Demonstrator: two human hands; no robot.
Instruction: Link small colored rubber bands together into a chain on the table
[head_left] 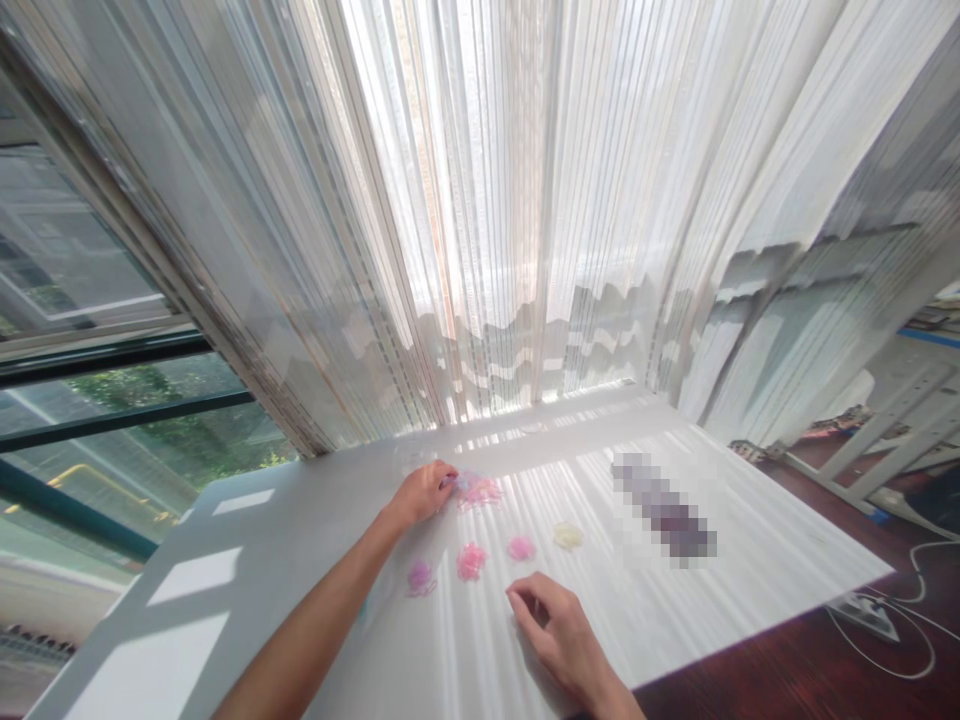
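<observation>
My left hand point(427, 492) reaches to the left edge of a mixed pile of thin coloured loops point(480, 491), which look like small rubber bands. Its fingers are pinched, with a bit of purple at the tips; what they hold is too small to make out. Nearer to me lie a purple pile point(421, 577), a red-pink pile point(472, 562), a light pink pile point(522, 548) and a pale yellow pile point(568, 537). Below the light pink pile, my right hand point(555, 625) rests with curled fingers, thumb and forefinger together, nothing visible in them.
The piles lie on a white table point(750, 560) striped with sunlight. A pixelated dark object point(664, 510) lies to the right. A teal bit point(364, 610) shows beside my left forearm. Sheer curtains point(495, 200) hang along the far edge. Cables point(911, 625) lie on the floor at right.
</observation>
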